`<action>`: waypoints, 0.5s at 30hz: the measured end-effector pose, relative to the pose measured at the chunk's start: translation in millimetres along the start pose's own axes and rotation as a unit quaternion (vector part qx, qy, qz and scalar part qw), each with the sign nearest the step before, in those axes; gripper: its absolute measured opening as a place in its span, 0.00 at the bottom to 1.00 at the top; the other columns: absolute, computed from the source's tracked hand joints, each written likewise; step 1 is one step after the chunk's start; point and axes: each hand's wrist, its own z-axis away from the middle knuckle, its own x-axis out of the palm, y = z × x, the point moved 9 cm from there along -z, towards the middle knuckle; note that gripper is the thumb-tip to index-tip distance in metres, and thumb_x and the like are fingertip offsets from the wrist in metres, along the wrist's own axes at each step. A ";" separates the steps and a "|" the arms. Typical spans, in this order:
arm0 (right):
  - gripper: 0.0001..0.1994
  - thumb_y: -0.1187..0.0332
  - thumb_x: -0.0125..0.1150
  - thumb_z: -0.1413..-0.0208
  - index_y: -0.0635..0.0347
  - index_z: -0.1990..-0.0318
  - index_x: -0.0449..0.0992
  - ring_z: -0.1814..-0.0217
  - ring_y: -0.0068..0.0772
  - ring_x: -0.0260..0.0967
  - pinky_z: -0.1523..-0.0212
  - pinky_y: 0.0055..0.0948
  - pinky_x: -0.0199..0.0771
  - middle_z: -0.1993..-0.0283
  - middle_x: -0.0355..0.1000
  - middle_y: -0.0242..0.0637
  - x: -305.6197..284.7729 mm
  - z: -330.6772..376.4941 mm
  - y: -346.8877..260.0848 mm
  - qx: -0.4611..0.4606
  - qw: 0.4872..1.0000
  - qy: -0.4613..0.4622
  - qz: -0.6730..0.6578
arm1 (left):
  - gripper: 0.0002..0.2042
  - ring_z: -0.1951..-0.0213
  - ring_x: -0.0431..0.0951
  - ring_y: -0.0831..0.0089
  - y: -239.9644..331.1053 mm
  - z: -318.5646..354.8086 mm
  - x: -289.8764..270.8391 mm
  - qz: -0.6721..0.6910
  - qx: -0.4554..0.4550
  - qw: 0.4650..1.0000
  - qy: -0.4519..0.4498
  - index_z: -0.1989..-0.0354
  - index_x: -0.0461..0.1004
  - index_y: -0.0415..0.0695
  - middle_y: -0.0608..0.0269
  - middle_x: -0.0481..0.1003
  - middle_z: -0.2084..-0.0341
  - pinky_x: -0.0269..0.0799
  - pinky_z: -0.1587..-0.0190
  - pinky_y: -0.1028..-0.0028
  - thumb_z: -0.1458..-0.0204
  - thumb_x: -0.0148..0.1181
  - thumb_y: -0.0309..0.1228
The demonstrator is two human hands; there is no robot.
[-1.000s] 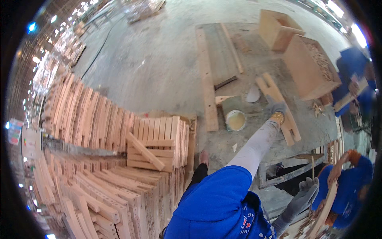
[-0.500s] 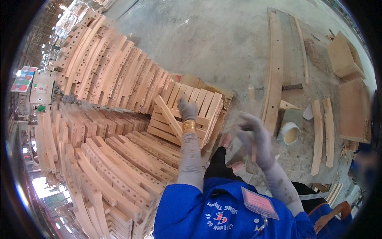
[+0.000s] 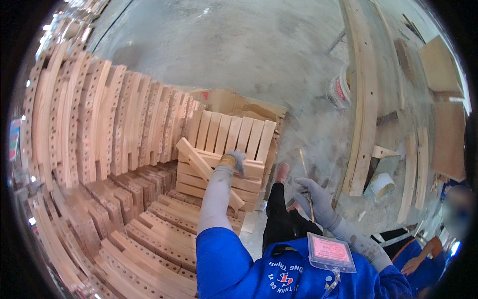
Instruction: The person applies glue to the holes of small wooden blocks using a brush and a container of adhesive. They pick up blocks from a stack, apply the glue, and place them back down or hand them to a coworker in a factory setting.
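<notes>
My left hand (image 3: 238, 162), in a grey glove, lies on a light wooden slat (image 3: 253, 168) that runs across the front of the slat stack (image 3: 234, 134). Its fingers bend over the slat's edge and appear to grip it. Just left of that hand, a loose wooden piece (image 3: 195, 160) leans diagonally across the stack. Over by my legs, my right hand (image 3: 319, 202), also gloved in grey, is closed round a thin stick (image 3: 304, 167). The stick points up and away from me; what its tip is like is too small to tell.
Tall stacks of drilled wooden parts (image 3: 99, 119) stand to the left, with more rows (image 3: 159, 234) nearer me. Cardboard (image 3: 239, 102) lies behind the slat stack. To the right are a bucket (image 3: 338, 92), a long board (image 3: 361, 99), a white container (image 3: 382, 185) and a co-worker's arm (image 3: 423, 256).
My left hand has come down onto the front slat. My right hand, blurred before, has dropped lower and now shows the thin stick. The view has shifted, bringing the bucket into sight.
</notes>
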 end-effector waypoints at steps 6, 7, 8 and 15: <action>0.19 0.67 0.61 0.49 0.58 0.51 0.67 0.65 0.37 0.71 0.64 0.30 0.70 0.68 0.70 0.40 -11.1 -4.4 -7.7 -0.017 0.999 0.038 0.001 | 0.40 0.51 0.68 0.54 24.1 9.2 0.5 -0.087 0.062 0.994 -0.034 0.56 0.73 0.46 0.52 0.71 0.56 0.64 0.47 0.62 0.82 0.72 0.57; 0.18 0.66 0.61 0.49 0.59 0.51 0.67 0.64 0.37 0.71 0.64 0.30 0.70 0.69 0.70 0.41 -10.1 -2.8 -8.4 -0.039 0.999 0.038 -0.002 | 0.44 0.48 0.67 0.53 14.6 10.8 11.6 -0.067 0.044 0.993 -0.083 0.51 0.70 0.46 0.51 0.69 0.52 0.62 0.45 0.62 0.80 0.69 0.61; 0.18 0.66 0.61 0.49 0.58 0.51 0.67 0.66 0.37 0.71 0.66 0.30 0.70 0.68 0.70 0.40 -13.9 -2.3 -6.3 -0.060 0.996 0.064 0.009 | 0.48 0.45 0.65 0.53 15.2 7.7 10.2 -0.074 0.024 0.990 -0.121 0.46 0.66 0.47 0.50 0.67 0.48 0.60 0.43 0.63 0.79 0.66 0.64; 0.17 0.66 0.60 0.49 0.56 0.51 0.67 0.68 0.39 0.69 0.69 0.31 0.69 0.68 0.70 0.40 -21.1 10.9 -1.5 -0.091 0.989 0.119 0.012 | 0.55 0.41 0.59 0.51 21.3 5.6 2.1 -0.162 -0.049 0.974 -0.150 0.40 0.60 0.52 0.43 0.60 0.43 0.58 0.41 0.62 0.84 0.67 0.67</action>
